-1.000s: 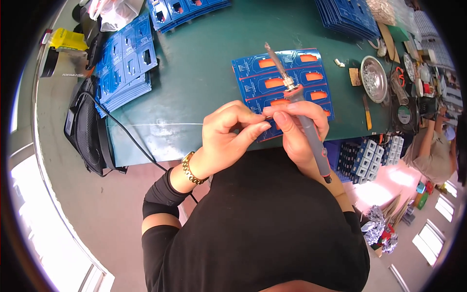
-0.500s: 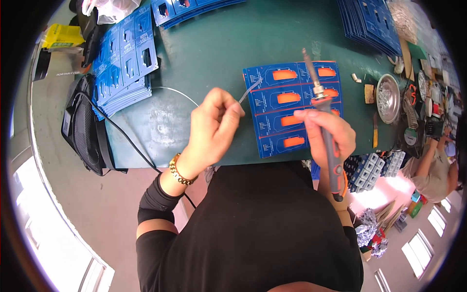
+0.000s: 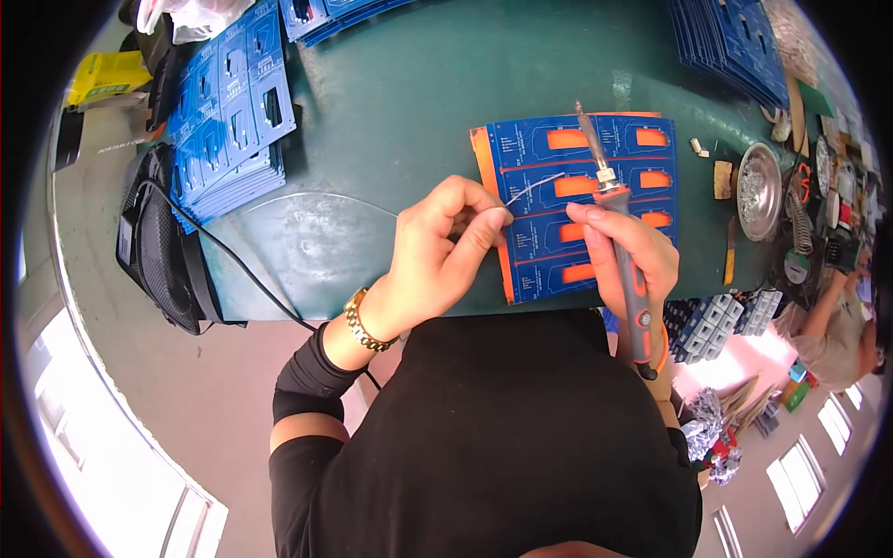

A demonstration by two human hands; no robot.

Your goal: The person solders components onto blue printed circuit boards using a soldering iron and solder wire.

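My right hand is closed round the grey handle of a soldering iron, whose metal tip points away from me over the blue circuit board panel. Between the pinched thumb and fingers of my left hand is a thin length of solder wire. Its free end reaches over the panel's left half, apart from the iron's tip. Behind that hand the wire trails left across the table. The panel has several cutouts showing orange, and an orange layer shows along its left edge.
Blue panels are stacked at the left and the far right of the green table. A metal bowl and a yellow-handled tool sit to the right. A black cable runs beside a black mesh bag at the left edge.
My left hand has moved right, bringing the solder wire's end farther over the panel. More of the orange layer shows at the panel's left edge. The iron stays over the panel.
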